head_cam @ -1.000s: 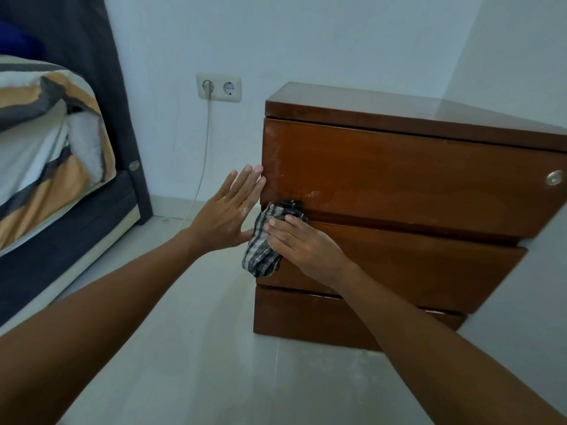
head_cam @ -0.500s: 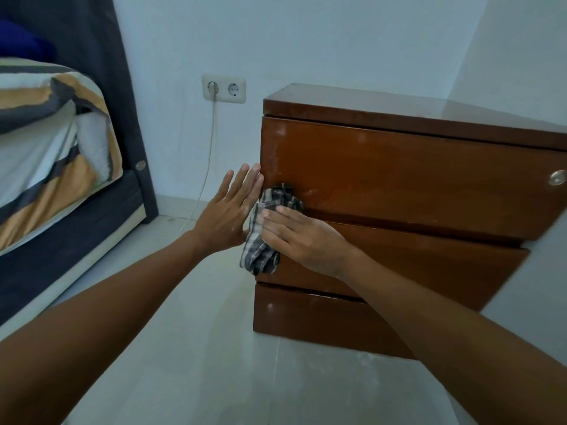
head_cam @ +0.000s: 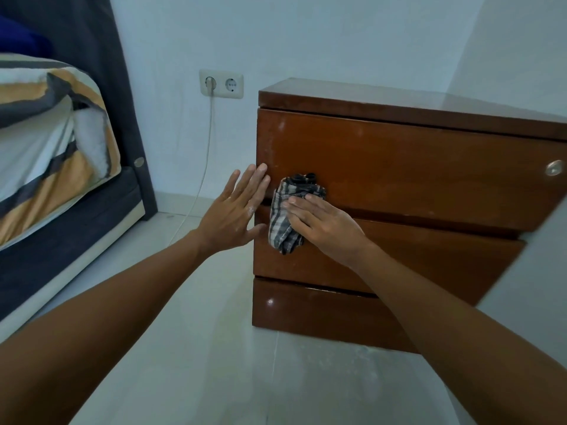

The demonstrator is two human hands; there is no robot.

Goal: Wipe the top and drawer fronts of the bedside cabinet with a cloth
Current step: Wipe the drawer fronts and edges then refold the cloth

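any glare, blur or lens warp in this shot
Head view: dim, bluish light; glare spot on the bottom drawer and sheen on the cabinet top; wide-angle warp tilts the cabinet and stretches the forearms; hands and cloth look sharp.

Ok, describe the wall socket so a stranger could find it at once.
Start at the brown bedside cabinet against the white wall. Just left of its top edge sits a white double wall socket. Its left outlet has a white cable plugged in; the right outlet is free.
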